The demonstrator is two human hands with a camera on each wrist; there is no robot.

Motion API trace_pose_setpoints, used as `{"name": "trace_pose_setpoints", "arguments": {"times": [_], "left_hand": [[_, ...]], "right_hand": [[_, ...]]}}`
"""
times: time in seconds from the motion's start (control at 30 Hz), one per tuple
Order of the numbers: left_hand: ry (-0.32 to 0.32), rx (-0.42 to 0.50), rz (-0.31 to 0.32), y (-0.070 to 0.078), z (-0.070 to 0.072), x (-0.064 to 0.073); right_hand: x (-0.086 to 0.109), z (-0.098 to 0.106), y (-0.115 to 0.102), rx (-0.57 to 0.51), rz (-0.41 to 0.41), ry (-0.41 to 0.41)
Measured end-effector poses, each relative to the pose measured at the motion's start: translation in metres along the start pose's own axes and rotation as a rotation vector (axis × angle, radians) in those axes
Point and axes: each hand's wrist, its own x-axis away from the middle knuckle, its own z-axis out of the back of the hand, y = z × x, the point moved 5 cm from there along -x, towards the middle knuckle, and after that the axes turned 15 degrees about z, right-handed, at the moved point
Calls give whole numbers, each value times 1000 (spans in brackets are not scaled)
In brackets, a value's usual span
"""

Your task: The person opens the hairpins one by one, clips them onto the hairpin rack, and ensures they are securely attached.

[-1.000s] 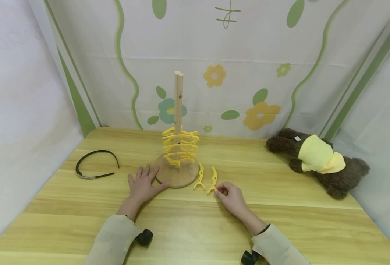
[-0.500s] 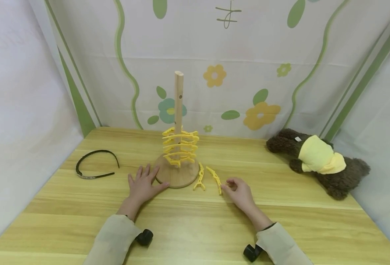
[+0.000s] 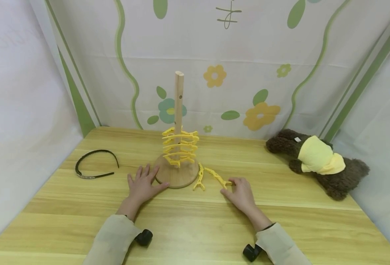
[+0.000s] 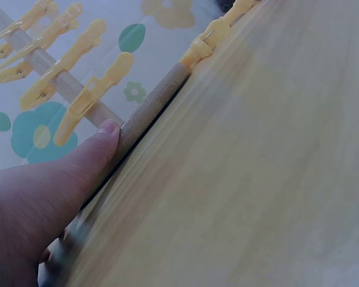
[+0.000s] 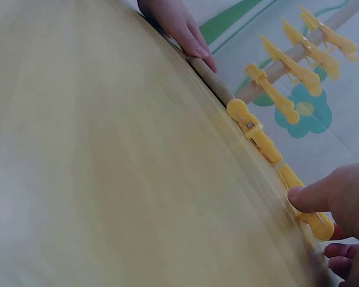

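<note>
Left hand (image 3: 142, 188) splayed on base (image 3: 178, 177), right hand (image 3: 241, 194) pinching clip (image 3: 216, 177), headband (image 3: 77, 168) and plush (image 3: 319, 156) flanking

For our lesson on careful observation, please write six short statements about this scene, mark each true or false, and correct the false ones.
1. The left hand touches the round wooden base. True.
2. A brown plush toy lies on the person's right. True.
3. The right hand rests on the plush toy. False: it holds a yellow clip.
4. Several yellow clips are on the wooden post. True.
5. The black headband hangs from the wooden post. False: it lies on the table, left of the base.
6. Every other clip is on the post. False: a loose clip lies beside the base.
</note>
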Motion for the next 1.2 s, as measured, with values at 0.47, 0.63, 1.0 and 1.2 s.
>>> {"name": "trace_pose_setpoints", "arguments": {"times": [0.47,0.63,1.0,1.2], "left_hand": [[-4,5,2,0,0,1],[-5,6,0,0,0,1],[-7,2,0,0,0,1],[0,6,-5,0,1,2]], "right_hand": [[-2,15,24,-339,-124,25],[-2,21,33,-327,-84,-29],[-26,67,37,-214,93,-53],[-55,95,26,-203,171,9]]}}
